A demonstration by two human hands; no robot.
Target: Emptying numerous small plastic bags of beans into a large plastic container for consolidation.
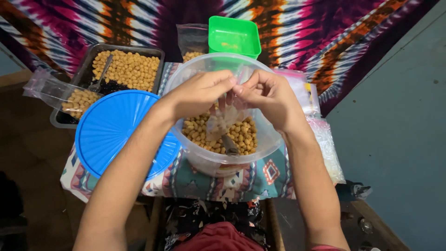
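We see both hands meeting over a large clear plastic tub (272, 139) that stands on a patterned cloth (260, 179). The left hand (200, 93) has its fingers curled narrow and pinches one side of the mouth of a small clear plastic bag (218, 123), and the right hand (269, 95) pinches the other side in the same way, so the fingertips of the two hands almost touch. The bag hangs down between them inside the tub and holds a few of the round yellow-brown snacks (241, 132) that cover the bottom of the tub. A spoon (229, 145) lies among these snacks, just under the bag. Just beside the tub on the left lies a round blue lid (111, 130) with fine ribs. Behind the lid stands a dark metal tray (88, 65) with more of the same snacks and a second spoon (100, 76), and a clear filled bag (69, 97) leans over its near corner. Behind the tub we see a square green box (234, 35), and at the right a stack of clear empty bags (325, 144).
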